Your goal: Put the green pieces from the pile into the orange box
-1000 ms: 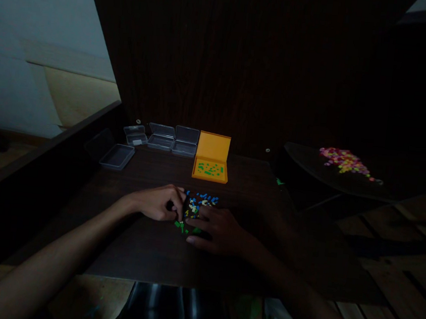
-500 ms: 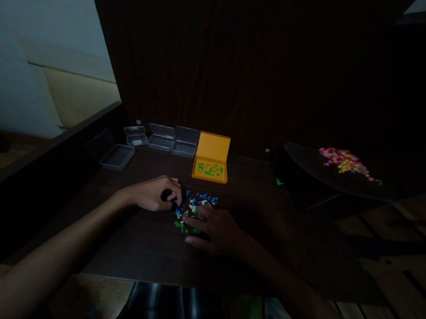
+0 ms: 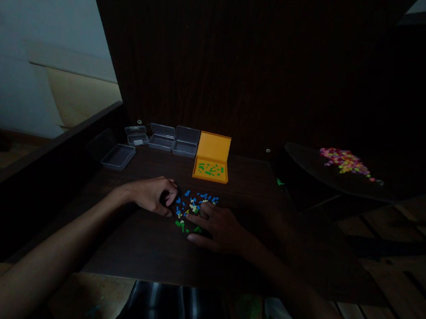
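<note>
Where the left hand [image 3: 155, 194] was, blue pieces [image 3: 178, 201] show

Two hands [image 3: 152, 193], four clear boxes [image 3: 185, 149], one yellow box [image 3: 213, 152], one multicoloured heap [image 3: 345, 162], many tiny pieces [image 3: 193, 208]

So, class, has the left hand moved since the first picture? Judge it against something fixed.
Yes: judged against the yellow box, the left hand has shifted leftward, drawing back from the small colored pieces.
</note>
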`<act>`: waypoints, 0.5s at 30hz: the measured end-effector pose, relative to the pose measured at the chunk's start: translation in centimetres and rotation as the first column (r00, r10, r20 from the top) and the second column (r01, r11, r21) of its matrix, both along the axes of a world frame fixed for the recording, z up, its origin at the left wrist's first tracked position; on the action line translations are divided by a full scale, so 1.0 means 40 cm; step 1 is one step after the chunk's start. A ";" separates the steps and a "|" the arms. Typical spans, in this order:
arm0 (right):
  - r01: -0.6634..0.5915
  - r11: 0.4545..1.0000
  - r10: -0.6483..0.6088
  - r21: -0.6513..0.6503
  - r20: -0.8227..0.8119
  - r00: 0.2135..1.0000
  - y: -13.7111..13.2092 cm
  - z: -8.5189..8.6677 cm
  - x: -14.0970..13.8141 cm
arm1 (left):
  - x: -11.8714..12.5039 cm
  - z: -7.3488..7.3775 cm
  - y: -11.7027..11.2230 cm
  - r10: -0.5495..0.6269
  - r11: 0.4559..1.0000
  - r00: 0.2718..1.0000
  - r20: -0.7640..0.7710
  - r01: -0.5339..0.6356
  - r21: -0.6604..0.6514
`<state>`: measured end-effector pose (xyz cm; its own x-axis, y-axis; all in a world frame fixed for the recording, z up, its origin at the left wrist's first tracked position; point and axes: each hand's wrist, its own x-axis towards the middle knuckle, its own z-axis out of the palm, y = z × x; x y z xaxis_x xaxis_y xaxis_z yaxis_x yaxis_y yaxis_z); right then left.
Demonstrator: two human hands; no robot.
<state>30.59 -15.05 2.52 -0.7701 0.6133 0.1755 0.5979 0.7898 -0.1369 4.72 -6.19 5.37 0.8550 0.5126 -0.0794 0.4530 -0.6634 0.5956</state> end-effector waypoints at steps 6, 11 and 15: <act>0.019 1.000 -0.020 -0.016 -0.006 1.000 0.002 -0.002 0.000 | 0.003 -0.013 0.008 0.006 1.000 1.000 0.020 -0.006 0.004; 0.044 0.999 -0.045 -0.021 -0.061 0.997 0.007 0.001 0.015 | 0.006 -0.004 0.002 -0.015 1.000 0.998 0.061 0.014 0.014; 0.012 1.000 -0.013 -0.019 -0.079 0.997 0.005 -0.003 0.018 | 0.009 0.000 -0.004 -0.025 1.000 0.999 0.042 0.025 -0.013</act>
